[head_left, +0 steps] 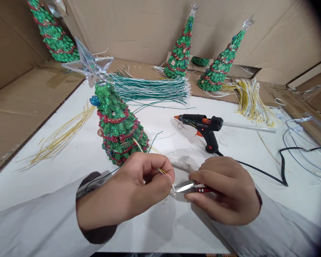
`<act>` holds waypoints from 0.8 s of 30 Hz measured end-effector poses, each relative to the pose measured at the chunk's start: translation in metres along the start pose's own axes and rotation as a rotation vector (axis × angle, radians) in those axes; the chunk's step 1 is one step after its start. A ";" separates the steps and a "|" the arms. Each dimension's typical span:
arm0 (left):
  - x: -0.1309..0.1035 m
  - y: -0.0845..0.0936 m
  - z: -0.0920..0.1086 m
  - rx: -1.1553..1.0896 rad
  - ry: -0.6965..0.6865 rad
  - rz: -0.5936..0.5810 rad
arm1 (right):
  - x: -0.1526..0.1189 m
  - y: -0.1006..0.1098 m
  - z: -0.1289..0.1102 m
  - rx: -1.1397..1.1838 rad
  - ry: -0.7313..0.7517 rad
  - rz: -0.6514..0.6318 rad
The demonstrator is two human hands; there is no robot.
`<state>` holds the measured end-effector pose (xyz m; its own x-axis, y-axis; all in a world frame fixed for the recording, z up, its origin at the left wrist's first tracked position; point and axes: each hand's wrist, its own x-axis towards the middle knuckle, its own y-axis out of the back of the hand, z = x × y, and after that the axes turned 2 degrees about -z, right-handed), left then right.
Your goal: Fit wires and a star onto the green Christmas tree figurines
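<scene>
My left hand (133, 189) pinches thin yellow and white wires (162, 171) that run out of the base of a green glitter Christmas tree (117, 125) with red trim and a clear star (89, 66) on top. The tree leans just behind that hand. My right hand (226, 189) grips small red-handled cutters (189, 187), whose metal jaws meet the wire ends between my hands. Both hands hover low over the white table (77, 150).
A black and orange glue gun (203, 125) lies behind my right hand, its black cord (282, 164) trailing right. Bundles of green wires (152, 87) and yellow wires (250, 100) lie farther back. Three more glitter trees (180, 50) stand against cardboard walls.
</scene>
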<state>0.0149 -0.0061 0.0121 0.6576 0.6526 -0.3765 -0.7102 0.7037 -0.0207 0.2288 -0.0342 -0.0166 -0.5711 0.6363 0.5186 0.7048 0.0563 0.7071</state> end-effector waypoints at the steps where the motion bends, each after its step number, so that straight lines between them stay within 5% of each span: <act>1: 0.000 0.000 0.000 0.002 0.006 0.002 | 0.000 0.000 0.000 -0.001 -0.001 0.008; 24: 0.000 -0.003 -0.002 0.028 0.061 0.027 | 0.002 0.000 -0.002 -0.080 0.049 -0.030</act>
<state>0.0166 -0.0092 0.0103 0.6213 0.6533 -0.4327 -0.7195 0.6943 0.0153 0.2273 -0.0343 -0.0144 -0.6127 0.5966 0.5184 0.6525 0.0116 0.7577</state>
